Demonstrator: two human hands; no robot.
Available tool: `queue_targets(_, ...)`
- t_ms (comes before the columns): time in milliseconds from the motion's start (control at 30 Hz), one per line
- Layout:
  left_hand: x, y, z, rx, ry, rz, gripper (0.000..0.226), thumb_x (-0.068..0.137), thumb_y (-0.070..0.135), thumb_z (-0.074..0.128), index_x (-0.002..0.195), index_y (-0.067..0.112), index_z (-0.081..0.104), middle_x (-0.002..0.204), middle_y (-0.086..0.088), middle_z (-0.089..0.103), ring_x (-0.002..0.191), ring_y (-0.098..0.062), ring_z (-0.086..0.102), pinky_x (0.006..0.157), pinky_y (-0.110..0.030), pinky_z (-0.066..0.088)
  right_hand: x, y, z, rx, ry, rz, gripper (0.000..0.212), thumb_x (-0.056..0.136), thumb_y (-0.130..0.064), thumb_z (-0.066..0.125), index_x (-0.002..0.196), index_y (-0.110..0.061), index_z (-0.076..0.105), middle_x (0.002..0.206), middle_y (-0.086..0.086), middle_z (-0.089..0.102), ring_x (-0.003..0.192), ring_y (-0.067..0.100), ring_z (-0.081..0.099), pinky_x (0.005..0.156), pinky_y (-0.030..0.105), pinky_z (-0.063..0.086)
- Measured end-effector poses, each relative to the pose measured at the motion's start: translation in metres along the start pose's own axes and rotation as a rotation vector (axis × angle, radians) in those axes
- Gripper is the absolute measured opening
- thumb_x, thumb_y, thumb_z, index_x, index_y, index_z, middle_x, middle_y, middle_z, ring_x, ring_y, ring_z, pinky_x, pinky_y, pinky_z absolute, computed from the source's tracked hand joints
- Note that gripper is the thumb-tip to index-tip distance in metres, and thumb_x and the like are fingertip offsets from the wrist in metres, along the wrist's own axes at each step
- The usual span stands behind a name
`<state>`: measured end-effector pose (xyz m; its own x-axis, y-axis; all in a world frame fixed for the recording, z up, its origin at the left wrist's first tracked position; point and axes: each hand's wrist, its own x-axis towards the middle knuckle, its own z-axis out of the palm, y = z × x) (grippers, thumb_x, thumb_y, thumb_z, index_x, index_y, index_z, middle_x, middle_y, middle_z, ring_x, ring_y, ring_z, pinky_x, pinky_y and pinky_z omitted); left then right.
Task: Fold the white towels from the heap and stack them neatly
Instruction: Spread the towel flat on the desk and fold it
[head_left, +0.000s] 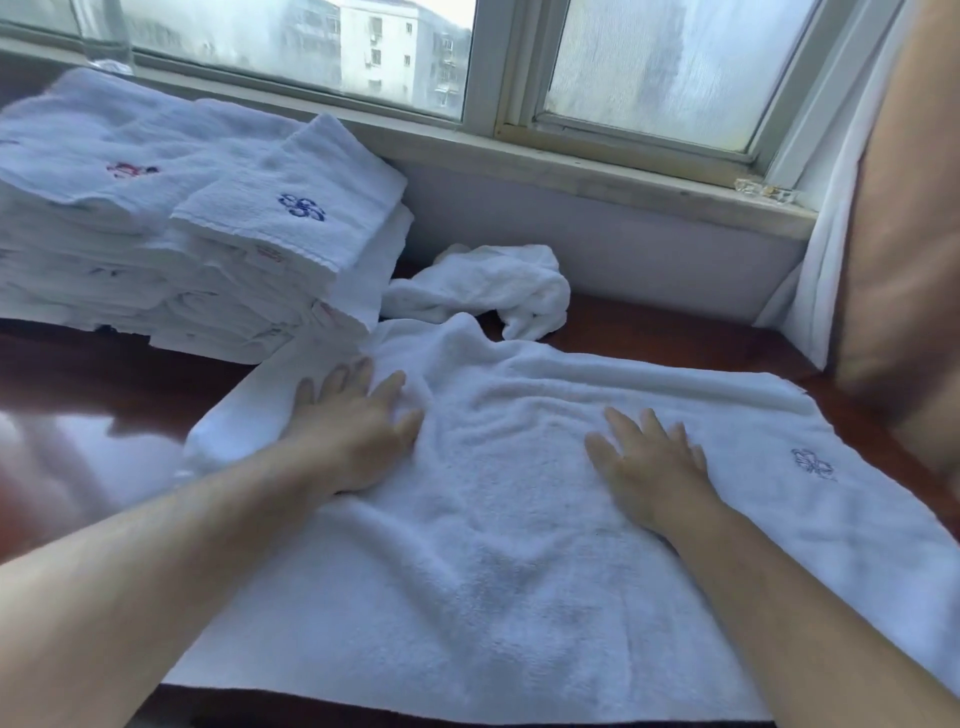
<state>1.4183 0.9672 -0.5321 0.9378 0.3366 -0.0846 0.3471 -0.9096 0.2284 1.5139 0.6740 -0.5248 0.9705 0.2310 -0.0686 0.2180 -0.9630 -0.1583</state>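
Both hands lie flat with fingers spread on a white towel (493, 545) laid out across the dark wooden counter (78, 374) in the lower centre of the frame. The left hand (358, 431) presses near the towel's upper left corner, where the cloth is bunched and rumpled; the right hand (652, 462) rests palm down toward the right, well short of the small embroidered flower (813, 464) near the right edge. Neither hand pinches or grips anything.

The towel is thick terry: soft, limp and light, with shallow ridges running across it between the hands. It will sag and drag rather than hold a shape, so it seems best smoothed outward first, then taken by two corners along one edge and carried over to meet the opposite edge.

At the upper left of the frame stands the stack of folded towels (197, 244), its top piece showing a blue flower mark (301, 207). Just right of the stack, at the centre of the frame, lies a crumpled towel (488, 291), probably the last of the heap, though motion blur makes that hard to confirm. Behind runs a window sill (597, 171), with a curtain (893, 208) at the right edge.
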Motion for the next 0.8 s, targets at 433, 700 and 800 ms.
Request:
queue_targets(433, 0.018, 0.147, 0.014, -0.024, 0.046, 0.417, 0.063, 0.099, 0.059, 0.026, 0.156, 0.033, 0.021, 0.167, -0.004, 0.011, 0.153, -0.023, 0.006, 0.121, -0.043, 0.010, 0.023, 0.111, -0.016, -0.023, 0.037, 0.242, 0.059, 0.097, -0.061, 0.019, 0.154, -0.044, 0.022, 0.167, -0.002, 0.011, 0.151, 0.034, 0.009, 0.119, 0.049, 0.010)
queue_targets(700, 0.040, 0.218, 0.060, 0.077, 0.019, 0.513, 0.077, 0.086, 0.073, 0.018, 0.155, 0.038, 0.012, 0.168, -0.005, -0.001, 0.154, -0.023, -0.004, 0.122, -0.051, 0.001, 0.016, 0.213, -0.033, -0.027, 0.003, 0.431, 0.066, 0.098, -0.066, 0.014, 0.159, -0.041, 0.007, 0.169, -0.008, -0.003, 0.155, 0.026, -0.003, 0.123, 0.048, 0.000)
queue_targets(800, 0.045, 0.235, 0.064, 0.074, -0.006, 0.559, 0.085, 0.078, 0.078, 0.007, 0.156, 0.042, 0.008, 0.168, -0.001, -0.003, 0.154, -0.019, -0.006, 0.123, -0.049, 0.000, 0.016, 0.214, -0.034, -0.009, 0.020, 0.449, 0.066, 0.098, -0.065, 0.015, 0.159, -0.041, 0.006, 0.169, -0.007, -0.004, 0.155, 0.026, -0.004, 0.122, 0.048, 0.000)
